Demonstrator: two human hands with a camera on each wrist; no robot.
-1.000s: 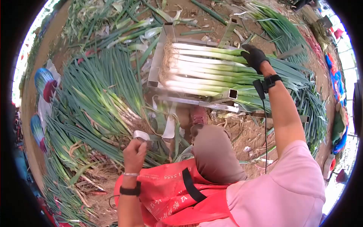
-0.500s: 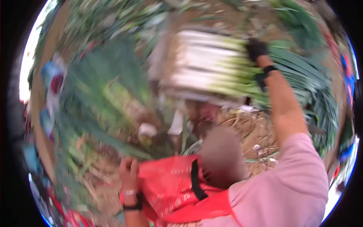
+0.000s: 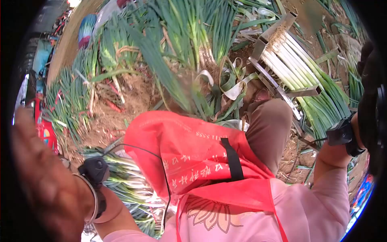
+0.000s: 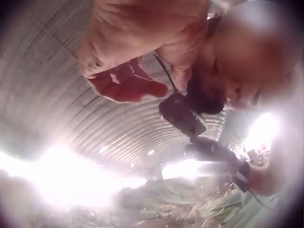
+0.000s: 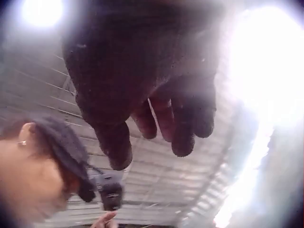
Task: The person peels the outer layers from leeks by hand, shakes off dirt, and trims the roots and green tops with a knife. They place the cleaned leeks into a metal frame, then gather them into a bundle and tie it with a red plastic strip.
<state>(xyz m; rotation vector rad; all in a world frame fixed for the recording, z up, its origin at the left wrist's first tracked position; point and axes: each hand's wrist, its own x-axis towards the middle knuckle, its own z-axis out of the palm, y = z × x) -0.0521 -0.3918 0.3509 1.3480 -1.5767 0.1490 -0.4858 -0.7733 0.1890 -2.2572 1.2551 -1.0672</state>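
Observation:
My bare left hand [image 3: 48, 189] is raised close to the head camera at the left edge, blurred, holding nothing. In the left wrist view its fingers [image 4: 133, 88] are loosely bent in front of a small black camera box [image 4: 183, 114] at the person's head. Up at the right edge is my right hand [image 3: 369, 92] in a dark glove; the right wrist view shows its fingers [image 5: 183, 137] hanging apart with nothing between them. Below that hand, long green onions [image 3: 296, 62] lie in a metal frame [image 3: 258, 48], root ends to the back left.
Heaps of loose green onions [image 3: 189, 32] cover the ground ahead. More onions [image 3: 129, 173] lie beside the red apron [image 3: 177, 149] on the left. Pale strips [image 3: 234, 90] lie near the shoe. A cable [image 3: 167, 177] runs down from the left wrist camera [image 3: 95, 167].
The right hand has left the onions in the frame, and both hands have risen toward the head. The head view has swung left, so the frame now appears at upper right.

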